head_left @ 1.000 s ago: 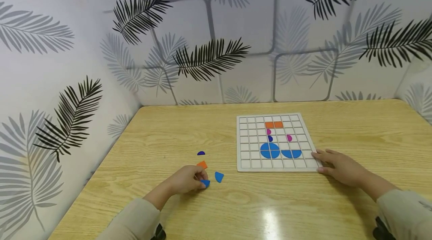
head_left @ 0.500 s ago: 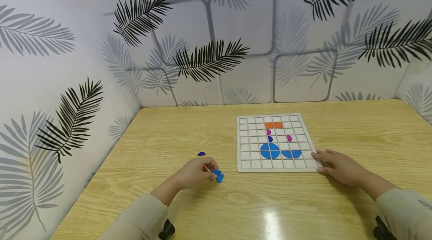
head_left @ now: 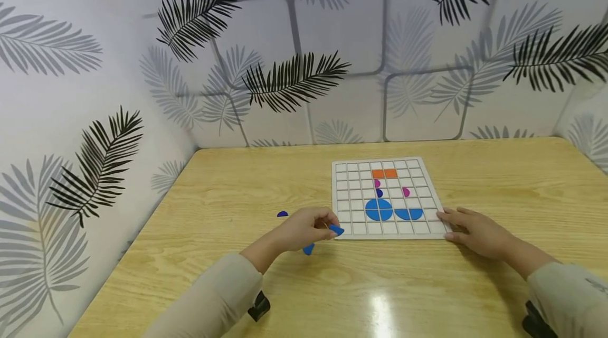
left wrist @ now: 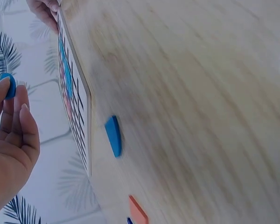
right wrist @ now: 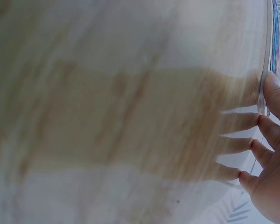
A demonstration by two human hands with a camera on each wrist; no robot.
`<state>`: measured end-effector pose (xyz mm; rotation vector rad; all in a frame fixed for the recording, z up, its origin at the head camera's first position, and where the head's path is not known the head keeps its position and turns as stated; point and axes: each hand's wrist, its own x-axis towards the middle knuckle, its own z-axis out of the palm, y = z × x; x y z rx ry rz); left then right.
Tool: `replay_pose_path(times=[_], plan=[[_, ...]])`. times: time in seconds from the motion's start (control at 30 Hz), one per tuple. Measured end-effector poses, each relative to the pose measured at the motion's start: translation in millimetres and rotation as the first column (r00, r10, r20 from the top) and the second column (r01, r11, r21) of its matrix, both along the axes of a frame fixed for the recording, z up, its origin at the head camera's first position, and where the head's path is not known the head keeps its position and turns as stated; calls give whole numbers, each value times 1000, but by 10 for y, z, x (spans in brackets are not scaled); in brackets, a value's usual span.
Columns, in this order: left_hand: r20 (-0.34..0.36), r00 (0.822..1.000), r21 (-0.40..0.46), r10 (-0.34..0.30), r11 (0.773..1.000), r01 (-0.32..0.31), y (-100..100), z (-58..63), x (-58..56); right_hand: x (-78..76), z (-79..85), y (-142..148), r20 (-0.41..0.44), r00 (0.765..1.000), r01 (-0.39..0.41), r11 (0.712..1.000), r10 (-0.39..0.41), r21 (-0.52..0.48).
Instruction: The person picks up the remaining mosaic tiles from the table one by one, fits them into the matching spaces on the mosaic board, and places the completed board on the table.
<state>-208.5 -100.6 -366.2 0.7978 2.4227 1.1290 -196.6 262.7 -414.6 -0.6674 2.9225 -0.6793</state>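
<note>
In the head view my left hand [head_left: 306, 228] pinches a blue quarter-circle tile [head_left: 336, 229] near the left front corner of a white gridded board [head_left: 375, 228]. The left wrist view shows that tile between thumb and fingers, raised off the table. My right hand [head_left: 477, 233] touches the board's right front corner, its fingers spread and relaxed. Another blue tile [left wrist: 114, 136] lies on the table below the left hand. Beyond it is an orange tile [left wrist: 138, 211], hidden behind the left hand in the head view. A dark blue half-round tile [head_left: 282, 214] lies farther back.
On the board sit two orange squares [head_left: 384, 174], small magenta half-rounds [head_left: 406, 192], a dark blue half-round [head_left: 379, 193], a blue full circle [head_left: 378, 210] and a blue half circle [head_left: 408, 214]. The wooden table [head_left: 404, 285] meets a leaf-patterned wall [head_left: 342, 105] at the back.
My left hand has picked the blue tile up from beside the orange one and carried it right to the board's left front corner. The right hand stays at the board.
</note>
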Motion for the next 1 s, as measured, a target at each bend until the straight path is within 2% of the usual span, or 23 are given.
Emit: replay_pose_path(times=[0.17,0.4,0.63,0.77,1.0], plan=[[-38,999,22,12,1000,-11,199,33,-35,-4,12,0,-8,1000,0,1000,0,7],[-19,999,69,27,997,-26,390,41,-70,-4,24,-13,1,1000,2,1000,-2,6],[-61,997,11,56,998,-55,525,49,-140,-14,7,-7,4,1000,11,1000,-11,15],[-36,996,7,78,997,-78,597,27,-192,-20,-11,2,9,1000,17,1000,-17,15],[-41,996,4,80,997,-80,718,-18,-269,-15,-7,-7,3,1000,12,1000,-12,10]])
